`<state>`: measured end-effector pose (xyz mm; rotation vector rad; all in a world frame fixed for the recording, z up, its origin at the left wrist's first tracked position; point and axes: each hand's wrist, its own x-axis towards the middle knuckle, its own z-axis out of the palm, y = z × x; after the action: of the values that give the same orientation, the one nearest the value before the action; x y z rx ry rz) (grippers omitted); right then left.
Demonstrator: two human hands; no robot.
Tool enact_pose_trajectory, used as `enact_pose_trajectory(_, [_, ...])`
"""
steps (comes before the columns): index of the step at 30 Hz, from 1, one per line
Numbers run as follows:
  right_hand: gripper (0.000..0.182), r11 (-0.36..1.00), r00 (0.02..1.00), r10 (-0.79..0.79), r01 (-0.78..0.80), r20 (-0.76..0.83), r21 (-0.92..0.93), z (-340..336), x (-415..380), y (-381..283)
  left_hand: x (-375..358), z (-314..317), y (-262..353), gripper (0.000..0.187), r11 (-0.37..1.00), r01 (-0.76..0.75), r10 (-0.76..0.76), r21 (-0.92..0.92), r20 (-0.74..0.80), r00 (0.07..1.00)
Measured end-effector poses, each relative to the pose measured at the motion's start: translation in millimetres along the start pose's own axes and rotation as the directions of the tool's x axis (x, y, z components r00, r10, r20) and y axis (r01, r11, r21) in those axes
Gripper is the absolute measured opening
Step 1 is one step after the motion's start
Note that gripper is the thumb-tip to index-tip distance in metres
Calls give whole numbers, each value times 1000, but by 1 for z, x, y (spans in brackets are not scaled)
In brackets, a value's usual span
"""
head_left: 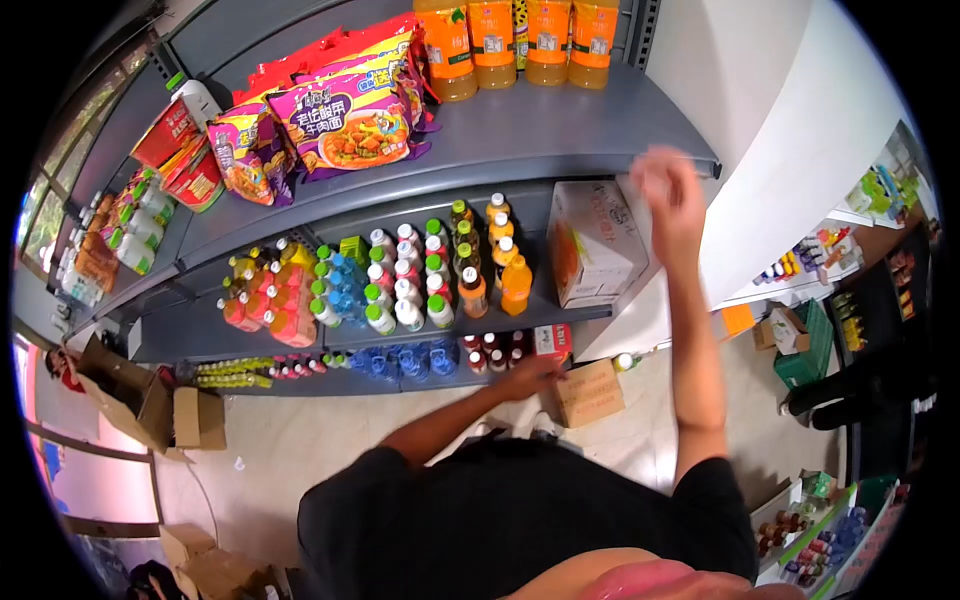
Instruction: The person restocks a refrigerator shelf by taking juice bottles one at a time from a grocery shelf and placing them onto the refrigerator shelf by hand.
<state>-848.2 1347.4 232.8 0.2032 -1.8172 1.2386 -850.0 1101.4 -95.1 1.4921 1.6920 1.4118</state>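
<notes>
My right hand (668, 190) is raised at the right end of the grey shelf, in front of a white pillar; motion smears its fingers. Low in the middle, my left hand (532, 377) hangs near a small brown carton (590, 393) on the floor, below the bottles; its fingers are too dark and small to make out. A large white and orange carton (600, 245) stands on the middle shelf, left of my right forearm. Beside it are orange bottles (516, 285). Noodle packs (345, 125) and large juice bottles (493, 42) stand on the top shelf (560, 135).
Open brown boxes (130, 400) lie at the left on the floor. A green crate (805, 350) stands at the right, beside a person in dark trousers (850, 395). More shelving (820, 545) with bottles is at the lower right. Another person (150, 580) shows at the lower left.
</notes>
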Motion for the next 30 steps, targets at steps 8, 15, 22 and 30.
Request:
enact_pose_trajectory(8, [95,903,976,213,-214,-44,-373,36,173,84,184,-212,287,17,313,-345,881,885,-135,453])
enact_pose_trajectory(15, [110,905,908,408,-389,94,-171,28,172,72,242,-277,270,44,698,41,489,715,-519,701])
enact_pose_trajectory(22, [99,952,954,292,-297,69,71,35,166,88,239,-268,261,76,506,340,277,792,-523,806])
enact_pose_trajectory(30, [92,954,945,296,-298,138,-4,27,167,80,241,-269,260,82,566,271,278,779,-489,827])
